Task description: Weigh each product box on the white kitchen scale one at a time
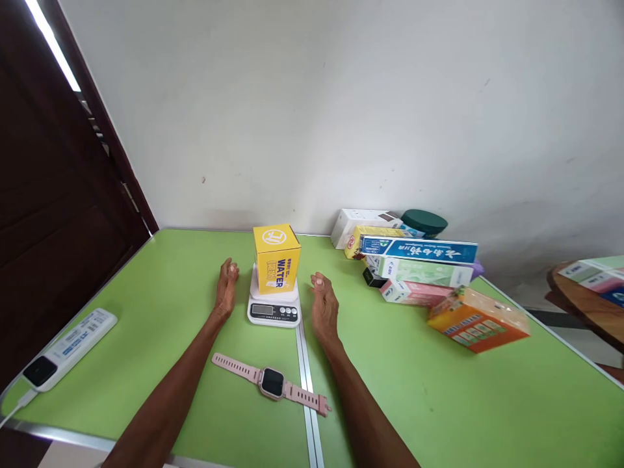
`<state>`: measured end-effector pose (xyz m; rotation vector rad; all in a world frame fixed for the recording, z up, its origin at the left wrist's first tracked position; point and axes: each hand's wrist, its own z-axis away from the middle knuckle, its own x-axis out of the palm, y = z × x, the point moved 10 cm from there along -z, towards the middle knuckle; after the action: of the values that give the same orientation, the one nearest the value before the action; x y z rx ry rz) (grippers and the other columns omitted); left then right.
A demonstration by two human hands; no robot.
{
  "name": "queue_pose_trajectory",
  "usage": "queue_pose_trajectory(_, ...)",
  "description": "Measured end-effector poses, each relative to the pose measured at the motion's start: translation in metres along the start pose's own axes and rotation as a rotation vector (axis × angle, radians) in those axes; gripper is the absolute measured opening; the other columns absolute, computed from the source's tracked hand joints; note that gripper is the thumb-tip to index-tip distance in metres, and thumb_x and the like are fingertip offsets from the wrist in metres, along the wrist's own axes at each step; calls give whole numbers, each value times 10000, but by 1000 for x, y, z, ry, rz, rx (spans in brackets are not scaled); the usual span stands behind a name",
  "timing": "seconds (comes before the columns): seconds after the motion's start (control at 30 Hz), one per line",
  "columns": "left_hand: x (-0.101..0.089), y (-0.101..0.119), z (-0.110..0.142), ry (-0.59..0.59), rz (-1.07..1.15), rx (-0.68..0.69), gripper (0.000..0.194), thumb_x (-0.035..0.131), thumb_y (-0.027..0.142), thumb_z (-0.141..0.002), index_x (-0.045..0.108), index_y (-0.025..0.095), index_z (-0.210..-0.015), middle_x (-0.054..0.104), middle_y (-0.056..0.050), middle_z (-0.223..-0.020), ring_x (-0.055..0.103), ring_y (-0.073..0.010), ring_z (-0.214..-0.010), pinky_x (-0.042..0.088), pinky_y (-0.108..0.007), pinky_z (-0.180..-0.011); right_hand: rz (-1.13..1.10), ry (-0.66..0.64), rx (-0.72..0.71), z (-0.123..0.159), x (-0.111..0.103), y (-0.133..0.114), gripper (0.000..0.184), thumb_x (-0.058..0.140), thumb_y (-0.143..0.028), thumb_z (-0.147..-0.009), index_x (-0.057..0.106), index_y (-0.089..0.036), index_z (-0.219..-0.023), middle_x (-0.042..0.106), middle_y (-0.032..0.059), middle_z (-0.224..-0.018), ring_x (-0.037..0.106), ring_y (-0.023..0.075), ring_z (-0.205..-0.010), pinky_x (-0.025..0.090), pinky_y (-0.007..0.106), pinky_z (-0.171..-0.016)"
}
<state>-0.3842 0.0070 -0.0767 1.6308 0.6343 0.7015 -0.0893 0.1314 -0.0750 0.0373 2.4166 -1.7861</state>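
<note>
A yellow box with "WATER" printed on it [277,260] stands upright on a white kitchen scale [274,313]. The scale has a small dark display and a few round buttons on its front. To the left of the scale, apart from it, my left hand [226,287] rests edge-down on the table, loosely open and holding nothing. On the other side my right hand [324,305] lies in much the same pose, also open, touching neither box nor scale. In front of the scale, between my forearms, a pink-strapped smartwatch [272,383] lies flat.
Several cartons lie at the right, among them a blue toothpaste box [419,249], a white box [365,221] and an orange pack [480,322]. Behind them sits a dark green lid [424,222]. A white power strip [73,348] with a cable lies on the green table [160,279].
</note>
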Motion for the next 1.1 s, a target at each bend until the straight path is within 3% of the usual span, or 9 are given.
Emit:
queue_pose_trajectory(0.1, 13, 41, 11, -64, -135, 242, 986, 691, 795, -867, 393, 251, -1634, 460, -206, -1693, 442, -359, -1599, 353, -554, -1314, 27, 46, -128, 4, -3, -21, 755, 354, -747, -1054, 667, -159, -1409, 684, 206, -1458, 623, 330, -1387, 442, 571, -1221)
queue_pose_trajectory(0.2, 38, 65, 17, -191, -218, 308, 1173, 916, 621, -726, 322, 253, -1668, 385, -219, -1736, 340, -388, -1652, 306, -577, -1331, 23, 15, -196, 9, 7, -38, 728, 361, -723, -1064, 644, -190, -1472, 665, 181, -1509, 595, 324, -1440, 420, 589, -1253)
queue_pose_trajectory(0.27, 55, 71, 17, -283, -252, 286, 1179, 987, 515, -647, 384, 249, -1625, 452, -214, -1692, 392, -398, -1622, 338, -589, -1313, -2, -28, -201, 13, 18, -46, 723, 377, -722, -1060, 625, -212, -1509, 654, 163, -1536, 584, 322, -1460, 421, 588, -1262)
queue_pose_trajectory(0.4, 73, 77, 10, -418, -288, 215, 899, 993, 464, -622, 575, 231, -1383, 695, -164, -1405, 652, -381, -1379, 526, -586, -1158, -73, -128, -215, 22, 39, -63, 681, 424, -696, -1060, 619, -232, -1518, 678, 150, -1505, 626, 320, -1415, 486, 553, -1223)
queue_pose_trajectory(0.6, 79, 95, 6, -384, -372, 171, 860, 1035, 455, -518, 606, 233, -1230, 762, -136, -1249, 768, -366, -1144, 634, -580, -994, -70, -115, -255, 26, 32, -90, 650, 454, -688, -1059, 604, -258, -1523, 721, 128, -1404, 683, 310, -1303, 580, 499, -1118)
queue_pose_trajectory(0.7, 109, 107, 24, -405, -363, 181, 922, 1056, 421, -483, 600, 244, -1264, 766, -124, -1234, 784, -367, -1092, 667, -559, -915, -45, -19, -272, 27, -3, -99, 649, 450, -645, -1076, 546, -230, -1566, 690, 148, -1438, 670, 305, -1314, 558, 501, -1143)
queue_pose_trajectory(0.83, 185, 111, 69, -548, -269, 236, 886, 1049, 368, -523, 600, 223, -1274, 748, -146, -1270, 750, -375, -1185, 648, -565, -979, 24, 189, -219, 34, -81, -87, 635, 468, -614, -1075, 549, -206, -1554, 686, 170, -1439, 672, 327, -1299, 562, 507, -1113)
queue_pose_trajectory(1.0, 285, 72, 135, -735, -170, 222, 871, 1013, 317, -572, 561, 223, -1311, 711, -136, -1319, 721, -346, -1226, 644, -542, -990, 154, 360, -96, 46, -186, -44, 683, 488, -653, -1051, 555, -190, -1548, 679, 176, -1462, 660, 344, -1320, 549, 510, -1099)
queue_pose_trajectory(1.1, 329, 42, 163, -799, -152, 197, 880, 1013, 326, -570, 559, 225, -1316, 698, -142, -1334, 713, -353, -1229, 638, -556, -995, 219, 386, -20, 49, -233, -20, 694, 489, -673, -1039, 582, -181, -1520, 693, 178, -1444, 666, 354, -1303, 545, 519, -1089)
